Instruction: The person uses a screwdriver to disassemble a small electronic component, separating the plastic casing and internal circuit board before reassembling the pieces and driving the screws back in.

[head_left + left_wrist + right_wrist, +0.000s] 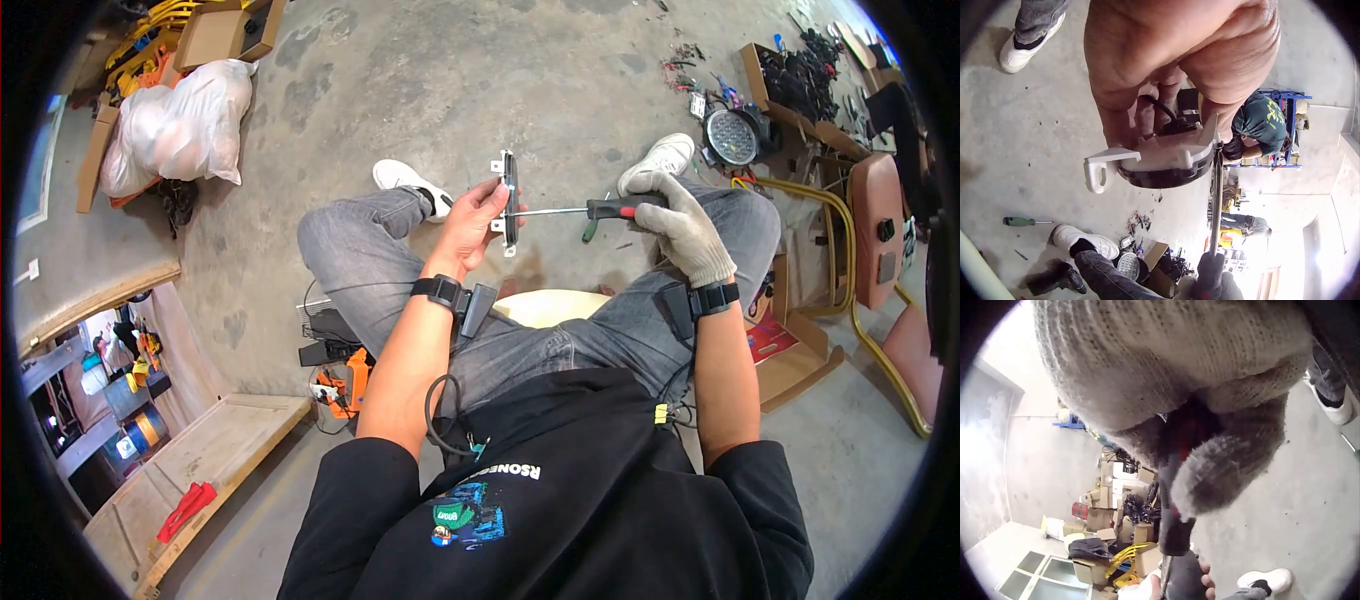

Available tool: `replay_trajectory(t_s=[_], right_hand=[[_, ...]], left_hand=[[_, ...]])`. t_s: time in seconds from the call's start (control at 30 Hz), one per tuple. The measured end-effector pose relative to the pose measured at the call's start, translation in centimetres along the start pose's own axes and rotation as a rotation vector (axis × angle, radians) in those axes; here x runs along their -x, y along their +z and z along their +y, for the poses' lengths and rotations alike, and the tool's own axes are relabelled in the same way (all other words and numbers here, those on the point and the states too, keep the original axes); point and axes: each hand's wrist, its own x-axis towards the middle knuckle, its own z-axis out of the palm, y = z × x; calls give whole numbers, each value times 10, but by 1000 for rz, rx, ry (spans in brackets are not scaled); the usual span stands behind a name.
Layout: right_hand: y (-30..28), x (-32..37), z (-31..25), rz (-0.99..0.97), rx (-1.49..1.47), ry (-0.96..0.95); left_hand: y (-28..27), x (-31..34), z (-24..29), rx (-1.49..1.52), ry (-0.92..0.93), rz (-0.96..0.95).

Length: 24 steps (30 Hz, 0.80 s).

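In the head view, my bare left hand (468, 232) grips a narrow black plastic part (511, 195) with white mounting tabs. The left wrist view shows its pale housing (1163, 159) with a dark rim, and a black cable at the back between the fingers. My right hand (688, 232), in a grey knit glove, holds a screwdriver (612, 210) by its black and red handle. Its metal shaft (1216, 203) points left, and the tip is right at the part's edge. In the right wrist view, gloved fingers wrap the handle (1175, 536).
A green screwdriver (1019, 221) lies on the concrete floor between my feet. Right of me stand a round lamp (731, 137), a box of black parts (800, 85) and a chair (875, 230). At left are a white bag (185, 125) and a wooden bench (215, 440). Another person (1263, 122) bends nearby.
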Motion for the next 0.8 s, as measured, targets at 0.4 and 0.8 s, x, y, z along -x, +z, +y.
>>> replay_trajectory(t_s=[0.4, 0.8], right_hand=[[4, 0, 1, 70, -54, -37], [4, -2, 5, 111, -82, -36]], left_hand=[[1, 1, 1, -1, -7, -9], [1, 0, 0, 30, 0, -6]])
